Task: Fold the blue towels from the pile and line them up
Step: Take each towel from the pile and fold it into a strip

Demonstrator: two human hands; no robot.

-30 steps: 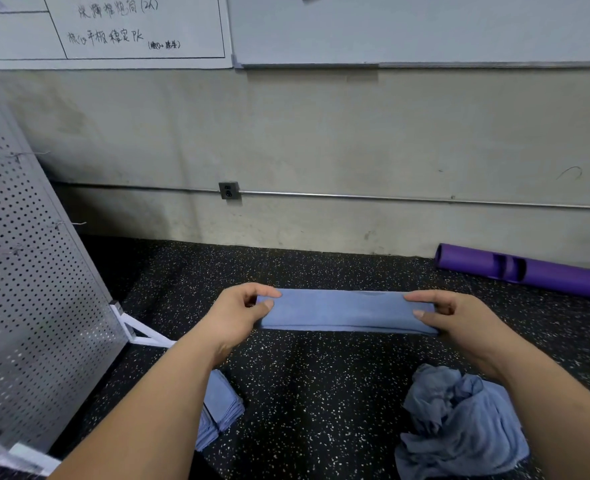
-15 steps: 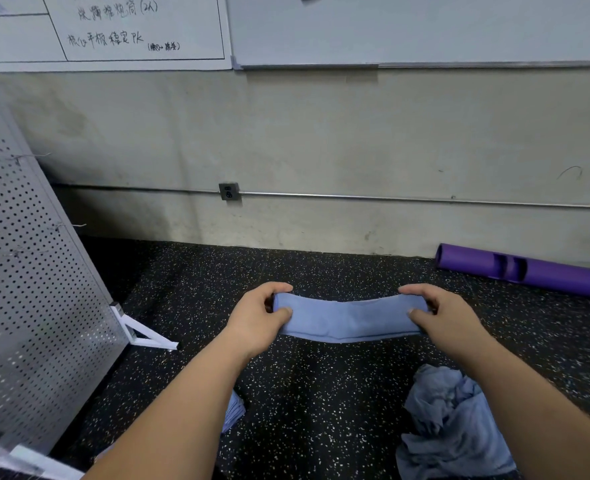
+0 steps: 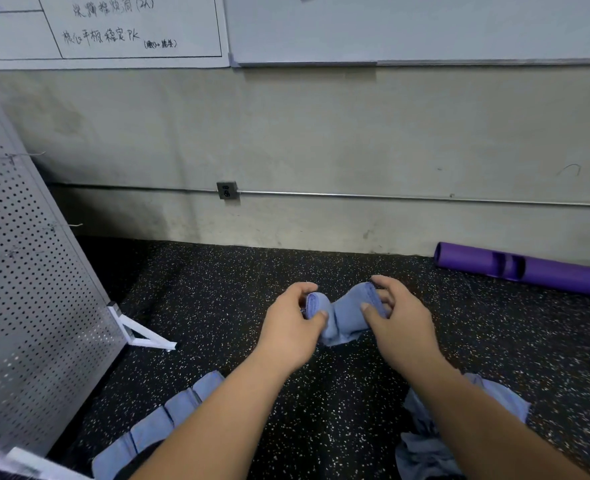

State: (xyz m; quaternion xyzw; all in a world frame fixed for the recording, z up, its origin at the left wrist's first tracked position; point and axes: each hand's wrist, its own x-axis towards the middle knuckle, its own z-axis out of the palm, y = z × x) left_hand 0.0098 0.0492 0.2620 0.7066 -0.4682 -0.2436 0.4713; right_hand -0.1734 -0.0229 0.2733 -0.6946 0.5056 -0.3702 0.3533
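A narrow folded blue towel point(image 3: 347, 318) hangs doubled in a U between my hands above the speckled floor. My left hand point(image 3: 291, 322) pinches its left end and my right hand point(image 3: 395, 322) pinches its right end; the two ends stand close together. A row of folded blue towels point(image 3: 168, 415) lies on the floor at the lower left, partly under my left forearm. The crumpled pile of blue towels point(image 3: 421, 445) lies at the lower right, partly hidden by my right forearm.
A perforated grey metal panel point(image 3: 26, 289) on a white foot point(image 3: 141, 332) stands at the left. A purple roller point(image 3: 529, 268) lies by the concrete wall at the right. Whiteboards hang on the wall above. The floor is dark speckled rubber.
My hands have come together, bringing the towel's two ends toward each other, so the flat strip now sags doubled between them. More of the folded row shows at the lower left.
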